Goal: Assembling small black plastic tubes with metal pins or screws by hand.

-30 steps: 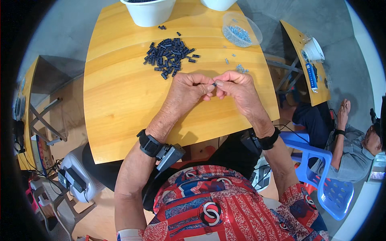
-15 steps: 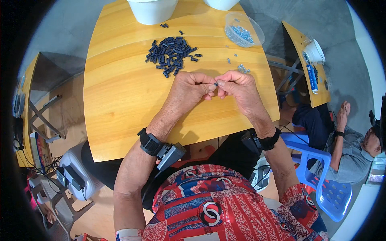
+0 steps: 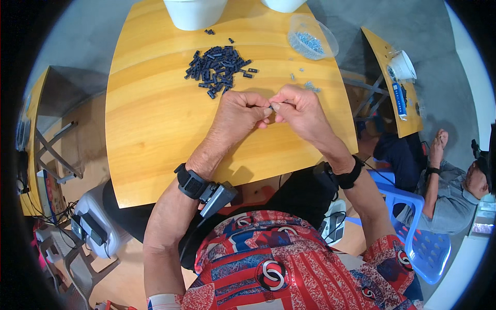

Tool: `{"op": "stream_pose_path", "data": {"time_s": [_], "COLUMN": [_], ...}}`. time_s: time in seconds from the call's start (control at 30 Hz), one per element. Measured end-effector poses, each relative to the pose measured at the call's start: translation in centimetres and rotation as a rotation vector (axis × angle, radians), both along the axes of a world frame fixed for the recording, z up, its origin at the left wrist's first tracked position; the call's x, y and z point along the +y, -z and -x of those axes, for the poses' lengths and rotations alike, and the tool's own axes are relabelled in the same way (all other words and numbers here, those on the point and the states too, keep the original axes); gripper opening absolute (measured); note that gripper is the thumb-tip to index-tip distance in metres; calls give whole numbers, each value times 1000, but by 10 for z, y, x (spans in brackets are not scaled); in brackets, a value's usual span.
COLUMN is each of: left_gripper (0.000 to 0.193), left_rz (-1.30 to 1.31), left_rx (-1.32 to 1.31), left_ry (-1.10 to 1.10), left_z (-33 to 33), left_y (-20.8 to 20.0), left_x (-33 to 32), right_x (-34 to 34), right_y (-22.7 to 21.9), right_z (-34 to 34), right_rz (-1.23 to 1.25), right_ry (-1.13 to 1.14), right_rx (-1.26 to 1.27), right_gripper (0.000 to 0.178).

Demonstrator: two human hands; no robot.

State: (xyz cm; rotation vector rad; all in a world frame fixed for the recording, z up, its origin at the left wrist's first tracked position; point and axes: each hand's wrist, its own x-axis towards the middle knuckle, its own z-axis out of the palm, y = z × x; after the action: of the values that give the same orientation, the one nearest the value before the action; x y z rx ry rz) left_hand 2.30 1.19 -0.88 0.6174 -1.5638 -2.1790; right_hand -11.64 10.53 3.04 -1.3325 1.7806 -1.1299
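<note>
Over the middle of the table, my left hand [image 3: 238, 112] and my right hand [image 3: 299, 111] meet fingertip to fingertip. The left thumb and fingers pinch a small black plastic piece [image 3: 271, 107], mostly covered by the fingertips. The right thumb and index finger are closed at its end; whatever they hold is hidden. Just beyond the left hand lies a heap of short black plastic pieces [image 3: 216, 68]. Past the right hand, some small silvery metal parts [image 3: 311, 87] lie loose, probably screws, too small to be sure.
A clear round tub [image 3: 330, 46] of similar silvery parts stands at the table's far right. Two white buckets [image 3: 195, 14] [image 3: 283, 4] stand along the far edge. To the right, a person [image 3: 449, 194] sits near a blue plastic chair [image 3: 426, 253] and another table [image 3: 380, 57].
My right hand has tipped over slightly, its knuckles higher, and shifted a little left. The left hand keeps its pinch almost in place. The whole view has moved slightly.
</note>
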Motion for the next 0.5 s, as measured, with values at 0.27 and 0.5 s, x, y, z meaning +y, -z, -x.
{"op": "stream_pose_path", "data": {"time_s": [0.27,0.5], "left_gripper": [8,9], "left_rz": [-58,-50], "left_rx": [32,0], "left_ry": [-6,187], "left_z": [0,-2], "left_y": [-10,-1], "left_x": [0,-2], "right_x": [-18,-64], "right_y": [-12,6], "right_z": [20,12], "right_rz": [-96,169], "right_ry": [19,-60], "right_rx": [-142,618], "right_gripper": [9,12]}}
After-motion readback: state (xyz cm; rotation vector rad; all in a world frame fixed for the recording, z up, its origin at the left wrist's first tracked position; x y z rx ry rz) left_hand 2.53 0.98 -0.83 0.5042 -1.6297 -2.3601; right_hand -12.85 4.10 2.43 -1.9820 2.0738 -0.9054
